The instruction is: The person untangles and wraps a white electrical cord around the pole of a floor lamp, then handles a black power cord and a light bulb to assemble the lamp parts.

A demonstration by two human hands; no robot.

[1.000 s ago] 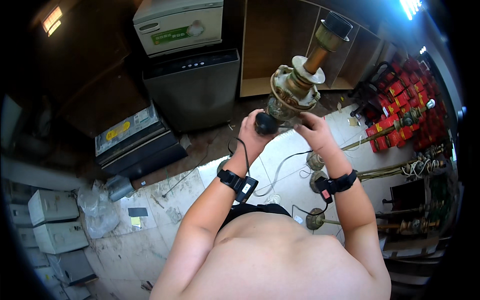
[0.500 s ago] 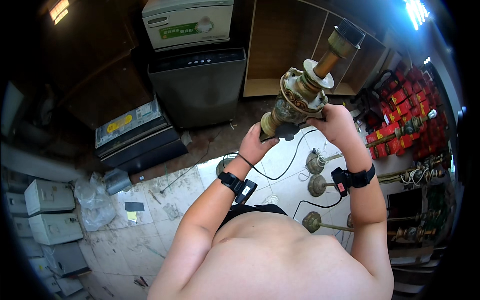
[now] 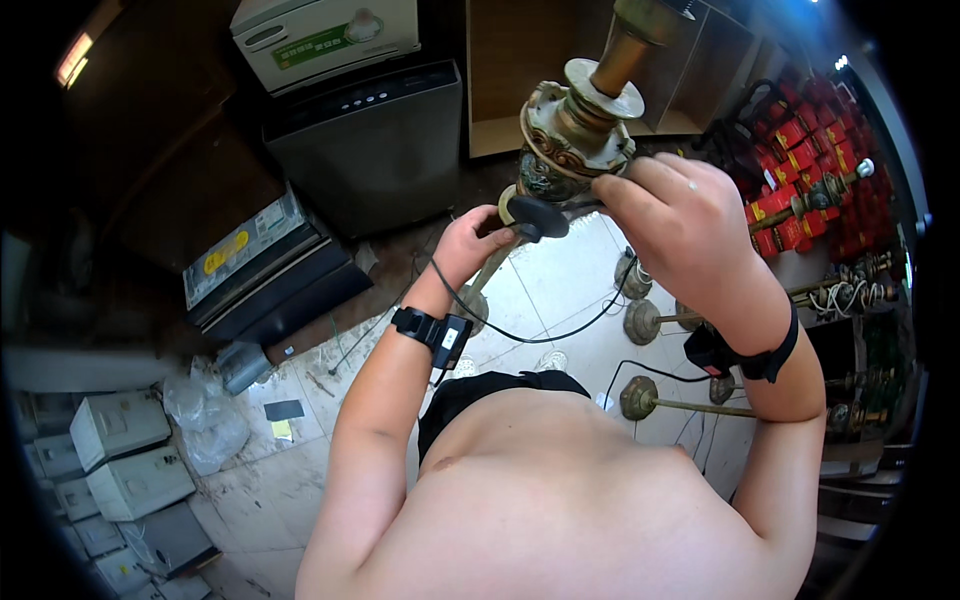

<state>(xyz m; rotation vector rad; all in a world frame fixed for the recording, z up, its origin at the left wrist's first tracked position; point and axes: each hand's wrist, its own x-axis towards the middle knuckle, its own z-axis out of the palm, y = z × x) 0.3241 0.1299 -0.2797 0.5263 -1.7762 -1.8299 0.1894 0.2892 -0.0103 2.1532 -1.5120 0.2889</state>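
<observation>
An ornate floor lamp (image 3: 565, 150) leans up in front of me, with a carved white-and-bronze body, a pale collar and a copper-coloured neck. My left hand (image 3: 470, 245) is closed round its stem just below the body. Close by my left thumb is a black round-headed piece (image 3: 538, 218); a dark narrow part runs from it toward my right fingers. My right hand (image 3: 675, 205) is closed at the right side of the body, its fingers bent together. What they pinch is hidden. The lamp's top is cut off by the upper edge.
Several more floor lamps, one with a round base (image 3: 638, 397), lie at the right. Behind them are stacked red boxes (image 3: 800, 160). A dark grey appliance (image 3: 370, 150) stands ahead, with a white cabinet (image 3: 325, 40) on it. Pale boxes (image 3: 140, 475) pile up at the left.
The lamp sits higher and further left in view. My right hand has come nearer and risen along the body. My left hand has shifted left, still on the stem.
</observation>
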